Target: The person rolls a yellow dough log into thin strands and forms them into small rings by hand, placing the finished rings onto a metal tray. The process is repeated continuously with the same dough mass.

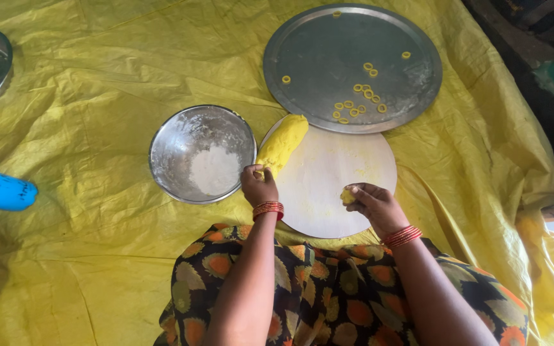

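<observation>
We are pinching the near end of the yellow dough roll (281, 145) with our left hand (259, 186), fingers closing on it where it is overhanging the round board (335, 186) at the board's nine o'clock edge. The roll is lying tilted, its far end pointing toward one o'clock and stopping just short of the big steel plate (302, 57). Our right hand (374, 204) is gripping a small dough piece (347, 196) above the board's five o'clock part. The middle of the board is lying bare between our hands. The steel plate is overlapping the board's twelve o'clock edge and is carrying a cluster of little dough rings (358, 102). The flour bowl (201, 152) is sitting just beside the board at nine o'clock, near our left hand. A yellow sheet (97, 211) is spreading wide around everything.
</observation>
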